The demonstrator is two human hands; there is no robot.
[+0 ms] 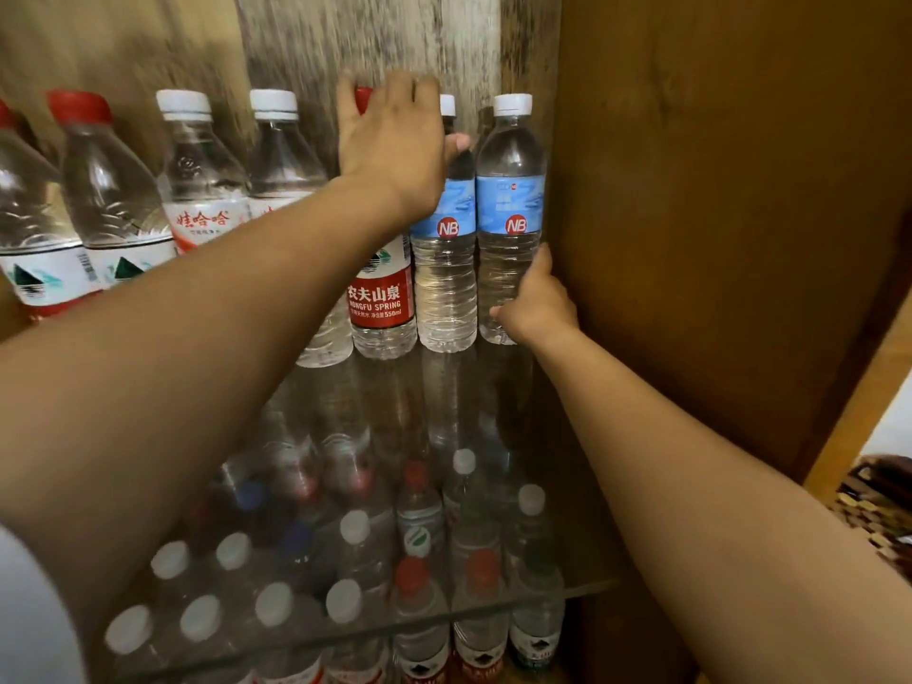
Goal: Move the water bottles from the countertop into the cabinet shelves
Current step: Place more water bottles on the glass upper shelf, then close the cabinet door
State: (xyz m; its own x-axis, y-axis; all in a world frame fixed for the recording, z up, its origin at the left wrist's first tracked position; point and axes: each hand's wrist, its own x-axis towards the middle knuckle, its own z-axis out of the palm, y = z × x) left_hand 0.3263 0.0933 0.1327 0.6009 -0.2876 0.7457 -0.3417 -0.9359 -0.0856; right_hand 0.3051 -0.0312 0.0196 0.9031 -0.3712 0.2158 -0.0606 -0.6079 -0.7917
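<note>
Lower-shelf bottles (345, 599) crowd below; left hand (390, 140) grips red-capped bottle (382, 298), right hand (538, 308) holds blue-labelled bottle (511, 209).

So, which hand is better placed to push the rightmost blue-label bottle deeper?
Probably the right hand: its grip already holds the rightmost blue-label bottle low down. The left hand grips the red-capped bottle.

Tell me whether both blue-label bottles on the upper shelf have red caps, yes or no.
No: both blue-label bottles wear white caps; the red cap under the left hand tops the red-label bottle.
</note>
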